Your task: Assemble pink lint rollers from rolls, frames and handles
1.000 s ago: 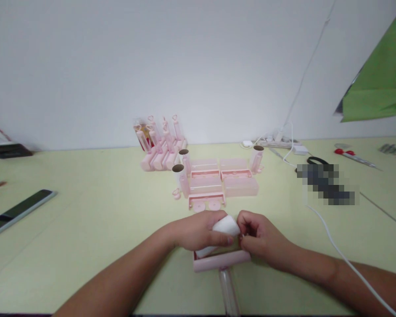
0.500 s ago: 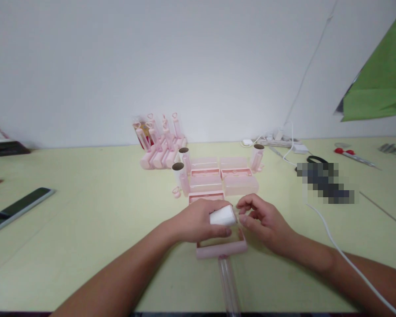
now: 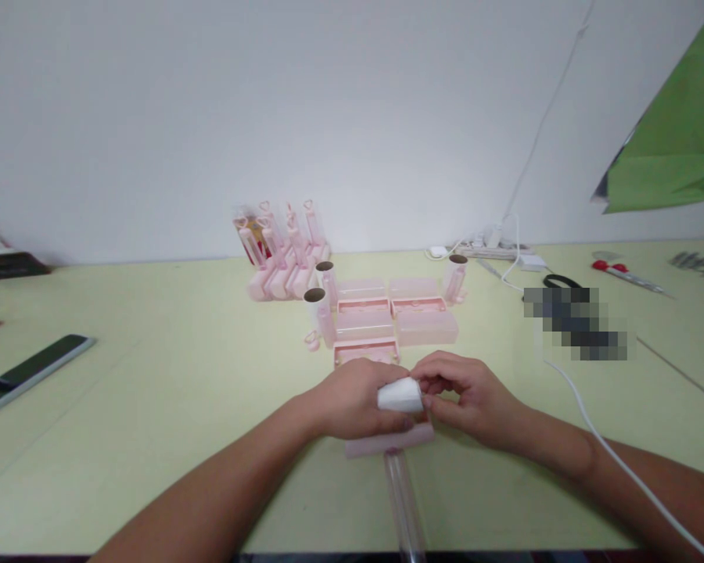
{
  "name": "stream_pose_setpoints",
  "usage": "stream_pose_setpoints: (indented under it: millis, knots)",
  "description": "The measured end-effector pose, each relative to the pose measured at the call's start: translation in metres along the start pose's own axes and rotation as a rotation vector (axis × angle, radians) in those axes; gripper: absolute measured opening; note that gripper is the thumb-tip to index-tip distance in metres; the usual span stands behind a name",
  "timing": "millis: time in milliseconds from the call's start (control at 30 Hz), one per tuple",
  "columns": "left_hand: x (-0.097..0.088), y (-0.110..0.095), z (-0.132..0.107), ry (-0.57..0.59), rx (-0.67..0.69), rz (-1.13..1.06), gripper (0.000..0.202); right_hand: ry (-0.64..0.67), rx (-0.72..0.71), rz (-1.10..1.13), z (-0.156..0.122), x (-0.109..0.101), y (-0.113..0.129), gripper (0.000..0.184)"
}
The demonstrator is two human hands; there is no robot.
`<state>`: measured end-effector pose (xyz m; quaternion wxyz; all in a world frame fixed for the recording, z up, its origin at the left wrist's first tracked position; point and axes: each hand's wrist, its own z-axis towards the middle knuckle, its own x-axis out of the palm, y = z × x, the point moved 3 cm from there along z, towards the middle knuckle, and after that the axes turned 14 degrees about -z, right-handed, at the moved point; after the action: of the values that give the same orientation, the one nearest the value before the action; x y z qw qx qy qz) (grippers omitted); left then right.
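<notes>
My left hand is wrapped round a white lint roll, which lies sideways over a pink lint roller frame. The frame rests near the front of the table, its clear handle pointing toward me. At the right end of the roll, my right hand pinches the edge with thumb and fingertips. Much of the frame's inside is hidden by my hands. Just beyond stands another open pink frame.
Behind are pink translucent covers and upright rolls, including a white roll. Several assembled pink lint rollers stand by the wall. A phone-like device lies left. A white cable crosses my right arm; scissors with red handles lie beyond.
The roll has come down slightly toward the frame in my left hand. My right fingers have closed in from just beside it to its right end.
</notes>
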<state>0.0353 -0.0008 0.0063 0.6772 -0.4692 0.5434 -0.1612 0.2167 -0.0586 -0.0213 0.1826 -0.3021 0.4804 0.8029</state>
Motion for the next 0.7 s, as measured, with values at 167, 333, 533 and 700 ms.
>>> stream_pose_setpoints:
  millis: [167, 333, 533, 700]
  knots:
    - [-0.001, 0.0, 0.001, -0.018, -0.004, 0.008, 0.035, -0.047, -0.003, -0.007, 0.0, 0.002, 0.0, 0.011]
    - [0.004, -0.003, 0.001, 0.009, -0.023, -0.046, 0.035, -0.129, 0.043, -0.082, -0.001, 0.004, -0.007, 0.011]
    - [0.007, 0.0, 0.006, -0.116, -0.101, 0.019, 0.042, -0.135, 0.058, -0.14, -0.002, 0.006, -0.005, 0.02]
    - [0.004, 0.003, 0.006, -0.166, -0.117, 0.009, 0.045, -0.069, 0.037, -0.004, -0.002, 0.003, -0.004, 0.025]
